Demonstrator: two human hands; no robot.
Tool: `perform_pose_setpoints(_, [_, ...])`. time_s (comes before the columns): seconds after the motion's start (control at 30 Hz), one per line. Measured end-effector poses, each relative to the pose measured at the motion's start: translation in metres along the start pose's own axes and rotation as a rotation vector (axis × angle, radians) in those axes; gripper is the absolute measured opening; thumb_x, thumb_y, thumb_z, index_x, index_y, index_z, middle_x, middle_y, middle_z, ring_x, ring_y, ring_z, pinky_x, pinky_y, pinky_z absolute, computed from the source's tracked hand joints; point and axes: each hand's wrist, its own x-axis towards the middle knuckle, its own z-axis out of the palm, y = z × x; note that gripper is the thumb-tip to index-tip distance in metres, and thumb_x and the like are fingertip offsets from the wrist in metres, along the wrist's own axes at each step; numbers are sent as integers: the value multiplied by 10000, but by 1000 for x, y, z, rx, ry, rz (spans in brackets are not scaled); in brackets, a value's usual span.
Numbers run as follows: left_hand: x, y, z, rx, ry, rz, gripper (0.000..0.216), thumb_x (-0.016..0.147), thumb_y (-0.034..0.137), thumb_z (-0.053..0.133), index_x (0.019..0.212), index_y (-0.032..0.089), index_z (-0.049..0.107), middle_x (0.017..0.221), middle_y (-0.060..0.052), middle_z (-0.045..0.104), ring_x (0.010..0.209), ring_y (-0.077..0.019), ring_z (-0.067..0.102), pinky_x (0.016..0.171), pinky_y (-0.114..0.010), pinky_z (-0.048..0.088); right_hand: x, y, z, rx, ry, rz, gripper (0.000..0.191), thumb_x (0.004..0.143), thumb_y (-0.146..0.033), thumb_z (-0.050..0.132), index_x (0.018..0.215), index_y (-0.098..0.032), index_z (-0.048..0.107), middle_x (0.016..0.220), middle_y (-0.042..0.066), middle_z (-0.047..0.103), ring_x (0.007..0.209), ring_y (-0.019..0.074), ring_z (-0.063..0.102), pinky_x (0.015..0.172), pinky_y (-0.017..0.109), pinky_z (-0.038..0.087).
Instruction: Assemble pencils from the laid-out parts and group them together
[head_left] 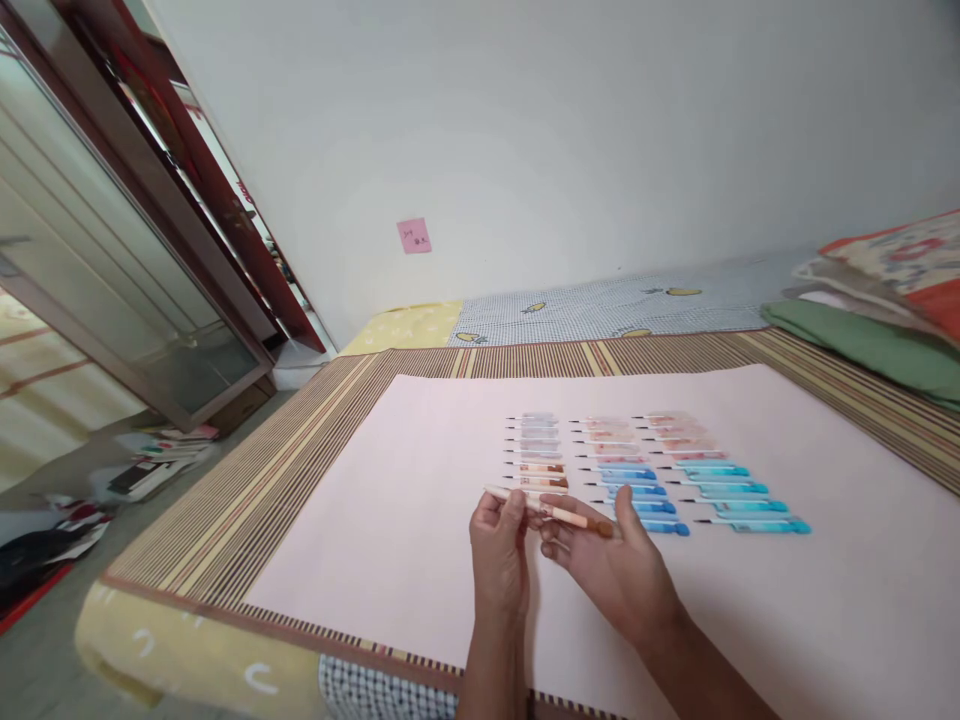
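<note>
My left hand [501, 550] pinches a slim pen [566, 516] near its pale, pointed end, between thumb and fingers. The pen is cream with a brown far end and is held above the paper. My right hand [619, 570] is turned palm up beside it, thumb raised and fingers spread under the pen's brown half; the brown end lies against the palm side. Just beyond my hands, similar pens lie in three columns, tips to the left: grey and brown pens [536, 468], pink and blue pens [634, 488], and pink and turquoise pens [750, 505].
A large pale pink sheet [375, 520] covers much of a striped mat [225, 500] on a bed. Folded cloths [862, 340] are piled at the right. A pink note [414, 236] is stuck to the wall. At the left is a glass-paneled door [112, 230].
</note>
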Motion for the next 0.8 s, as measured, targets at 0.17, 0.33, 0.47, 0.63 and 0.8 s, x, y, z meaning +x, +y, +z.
perform_pose_setpoints(0.17, [-1, -6, -1, 129, -51, 41, 304, 792, 380, 784, 721, 149, 598, 646, -4, 621, 624, -114, 559, 652, -246, 456, 2, -4, -7, -33, 70, 5, 732, 816, -827, 470, 871, -172, 792, 935, 139, 744, 902, 269, 630, 780, 369, 459])
perform_pose_setpoints(0.33, [-5, -4, 6, 165, -92, 17, 301, 817, 388, 756, 739, 159, 577, 643, 0, 616, 597, -125, 566, 581, -244, 447, 3, 1, -8, -32, 72, -55, 633, 863, -758, 492, 847, -189, 769, 852, 97, 697, 816, 224, 592, 692, 326, 437])
perform_pose_setpoints(0.47, [-10, -3, 11, 158, -115, -5, 297, 829, 394, 746, 765, 164, 570, 639, 6, 611, 540, -114, 550, 539, -239, 424, 2, 5, -5, -59, 84, -92, 582, 875, -724, 511, 841, -199, 760, 820, 81, 670, 773, 207, 566, 671, 324, 430])
perform_pose_setpoints(0.63, [-6, -4, 5, 48, -57, -66, 395, 858, 533, 669, 758, 161, 579, 590, 14, 557, 503, -105, 513, 515, -235, 414, 1, -1, 0, -249, 15, -50, 637, 852, -777, 487, 937, -210, 763, 842, 74, 675, 732, 193, 564, 714, 349, 446])
perform_pose_setpoints(0.8, [11, 17, -23, 107, 195, -82, 500, 695, 604, 782, 717, 147, 582, 660, -24, 623, 522, -81, 492, 473, -191, 368, 3, -22, -13, -453, 194, -88, 675, 732, -818, 615, 961, -202, 768, 895, 90, 702, 779, 216, 611, 743, 372, 469])
